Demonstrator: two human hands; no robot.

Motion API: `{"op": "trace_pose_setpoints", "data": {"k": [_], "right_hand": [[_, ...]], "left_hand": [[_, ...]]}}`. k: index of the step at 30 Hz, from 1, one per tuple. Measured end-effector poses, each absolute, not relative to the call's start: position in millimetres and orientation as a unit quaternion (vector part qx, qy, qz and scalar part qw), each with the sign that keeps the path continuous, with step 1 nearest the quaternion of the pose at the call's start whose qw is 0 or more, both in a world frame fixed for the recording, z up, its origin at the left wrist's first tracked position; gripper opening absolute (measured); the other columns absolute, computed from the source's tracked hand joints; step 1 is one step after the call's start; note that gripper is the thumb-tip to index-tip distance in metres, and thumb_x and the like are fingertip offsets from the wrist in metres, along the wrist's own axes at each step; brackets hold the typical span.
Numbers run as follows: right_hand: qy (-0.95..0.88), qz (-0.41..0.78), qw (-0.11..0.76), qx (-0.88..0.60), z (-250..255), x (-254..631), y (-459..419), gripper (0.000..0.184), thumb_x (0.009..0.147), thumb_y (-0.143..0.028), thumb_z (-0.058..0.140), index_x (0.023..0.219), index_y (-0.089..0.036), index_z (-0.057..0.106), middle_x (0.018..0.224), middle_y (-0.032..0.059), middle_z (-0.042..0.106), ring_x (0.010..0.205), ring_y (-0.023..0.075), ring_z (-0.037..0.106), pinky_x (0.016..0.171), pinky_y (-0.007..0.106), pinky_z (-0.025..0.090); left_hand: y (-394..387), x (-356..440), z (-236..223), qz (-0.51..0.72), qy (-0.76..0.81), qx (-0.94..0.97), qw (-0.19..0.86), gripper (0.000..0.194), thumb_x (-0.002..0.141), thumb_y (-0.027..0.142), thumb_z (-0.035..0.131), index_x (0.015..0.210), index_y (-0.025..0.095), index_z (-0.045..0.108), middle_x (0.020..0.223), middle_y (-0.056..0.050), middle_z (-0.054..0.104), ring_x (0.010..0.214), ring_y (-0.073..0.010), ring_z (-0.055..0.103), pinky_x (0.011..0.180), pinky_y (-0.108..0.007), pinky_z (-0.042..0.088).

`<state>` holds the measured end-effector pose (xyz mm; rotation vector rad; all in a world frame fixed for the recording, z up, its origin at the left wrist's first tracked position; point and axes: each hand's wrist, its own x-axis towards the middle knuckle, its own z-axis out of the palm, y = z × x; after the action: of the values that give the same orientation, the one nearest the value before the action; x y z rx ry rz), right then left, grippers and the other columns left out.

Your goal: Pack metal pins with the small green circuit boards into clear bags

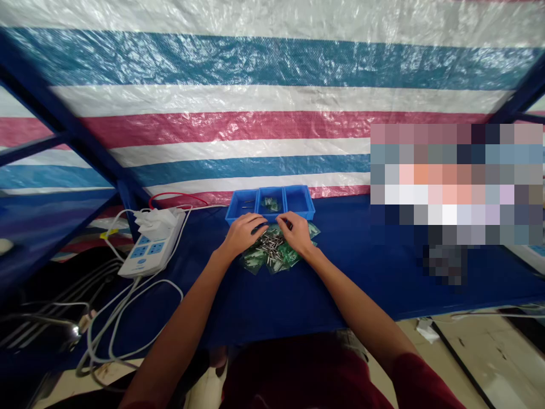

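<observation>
My left hand (244, 232) hovers over the left of a pile of small metal pins (272, 245), its fingers curled towards the thumb. Facing it, my right hand (297, 230) is above the right side of the pile, with thumb and forefinger drawn close together. What either hand holds at its fingertips is too small to make out. Green-tinted clear plastic bags (253, 259) lie under and around the loose pins. Just behind my hands stands a blue three-compartment tray (312, 211). Its middle compartment holds small greenish bags (269, 203), and a few thin pins lie in the left one.
A white power strip (147, 250) with plugged-in adapters and looping white cables (174, 284) occupies the left of the blue table (272, 312). Striped plastic sheeting (255, 125) hangs behind, framed by blue posts. A blurred-out area covers the right side.
</observation>
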<state>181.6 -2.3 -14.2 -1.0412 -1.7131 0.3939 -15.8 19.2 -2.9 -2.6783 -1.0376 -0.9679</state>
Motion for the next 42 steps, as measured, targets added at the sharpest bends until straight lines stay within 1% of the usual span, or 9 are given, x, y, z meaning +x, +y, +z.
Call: {"op": "trace_pose_setpoints", "data": {"k": [2, 6, 12, 19, 25, 30, 34, 39, 42], "right_hand": [[-0.716, 0.160, 0.517, -0.441, -16, 182, -1, 0.024, 0.092, -0.031, 0.047, 0.084, -0.018, 0.066, 0.080, 0.0046, 0.066, 0.064, 0.0157, 0.056, 0.064, 0.028, 0.043], [-0.718, 0.156, 0.509, -0.448, -17, 182, 0, 0.023, 0.091, -0.029, 0.047, 0.083, -0.019, 0.066, 0.080, 0.0041, 0.066, 0.064, 0.0158, 0.057, 0.064, 0.027, 0.043], [-0.720, 0.154, 0.509, -0.446, -17, 182, 0, 0.023, 0.092, -0.030, 0.047, 0.084, -0.019, 0.066, 0.080, 0.0044, 0.067, 0.064, 0.0156, 0.056, 0.064, 0.027, 0.043], [-0.719, 0.154, 0.503, -0.454, -19, 182, 0, 0.025, 0.092, -0.031, 0.047, 0.084, -0.019, 0.067, 0.083, 0.0053, 0.068, 0.063, 0.0161, 0.056, 0.064, 0.028, 0.043], [-0.722, 0.151, 0.503, -0.451, -19, 182, 0, 0.024, 0.092, -0.030, 0.047, 0.084, -0.019, 0.067, 0.083, 0.0056, 0.068, 0.064, 0.0164, 0.057, 0.063, 0.028, 0.043], [-0.724, 0.153, 0.501, -0.448, -18, 182, 0, 0.024, 0.092, -0.030, 0.047, 0.084, -0.019, 0.067, 0.082, 0.0051, 0.068, 0.064, 0.0165, 0.057, 0.064, 0.028, 0.044], [-0.723, 0.157, 0.499, -0.451, -18, 182, 0, 0.025, 0.092, -0.030, 0.047, 0.084, -0.019, 0.067, 0.081, 0.0050, 0.068, 0.066, 0.0169, 0.058, 0.066, 0.029, 0.045], [-0.727, 0.171, 0.501, -0.438, -16, 181, -1, 0.026, 0.094, -0.035, 0.048, 0.098, -0.019, 0.068, 0.085, 0.0053, 0.067, 0.066, 0.0163, 0.057, 0.065, 0.028, 0.045], [-0.740, 0.171, 0.495, -0.421, -15, 181, -2, 0.028, 0.094, -0.038, 0.048, 0.095, -0.019, 0.069, 0.083, 0.0051, 0.065, 0.067, 0.0162, 0.057, 0.067, 0.028, 0.045]], "left_hand": [[17, -13, -5, -0.275, -0.335, -0.900, 0.042, 0.028, 0.093, 0.037, 0.051, 0.098, 0.017, 0.070, 0.101, -0.008, 0.070, 0.093, -0.0217, 0.064, 0.086, -0.036, 0.049], [17, -11, -10, -0.237, -0.330, -0.914, 0.012, 0.031, 0.095, 0.037, 0.047, 0.091, 0.018, 0.072, 0.095, -0.007, 0.071, 0.089, -0.0204, 0.065, 0.084, -0.034, 0.051], [17, -13, -8, -0.259, -0.335, -0.905, -0.044, 0.030, 0.096, 0.034, 0.045, 0.089, 0.018, 0.071, 0.090, -0.006, 0.072, 0.087, -0.0200, 0.065, 0.083, -0.033, 0.051], [18, -16, -10, -0.249, -0.344, -0.903, -0.071, 0.022, 0.091, 0.022, 0.049, 0.090, 0.019, 0.070, 0.096, -0.007, 0.070, 0.089, -0.0199, 0.065, 0.083, -0.032, 0.051], [17, -12, -11, -0.253, -0.347, -0.900, -0.071, 0.016, 0.089, 0.024, 0.053, 0.088, 0.018, 0.068, 0.093, -0.007, 0.069, 0.088, -0.0210, 0.064, 0.080, -0.033, 0.051], [15, -11, -10, -0.249, -0.350, -0.900, -0.077, 0.016, 0.091, 0.024, 0.049, 0.087, 0.019, 0.064, 0.090, -0.006, 0.068, 0.087, -0.0204, 0.063, 0.079, -0.032, 0.049], [11, -10, -5, -0.277, -0.359, -0.889, -0.068, 0.017, 0.093, 0.024, 0.045, 0.089, 0.018, 0.060, 0.090, -0.006, 0.066, 0.085, -0.0193, 0.062, 0.078, -0.031, 0.048], [4, -5, -1, -0.352, -0.357, -0.864, -0.038, 0.019, 0.096, 0.025, 0.042, 0.089, 0.018, 0.058, 0.089, -0.006, 0.065, 0.085, -0.0182, 0.061, 0.080, -0.030, 0.047], [2, -2, -1, -0.387, -0.355, -0.851, -0.018, 0.019, 0.096, 0.026, 0.042, 0.090, 0.018, 0.058, 0.088, -0.007, 0.065, 0.085, -0.0186, 0.061, 0.079, -0.031, 0.047]]}}
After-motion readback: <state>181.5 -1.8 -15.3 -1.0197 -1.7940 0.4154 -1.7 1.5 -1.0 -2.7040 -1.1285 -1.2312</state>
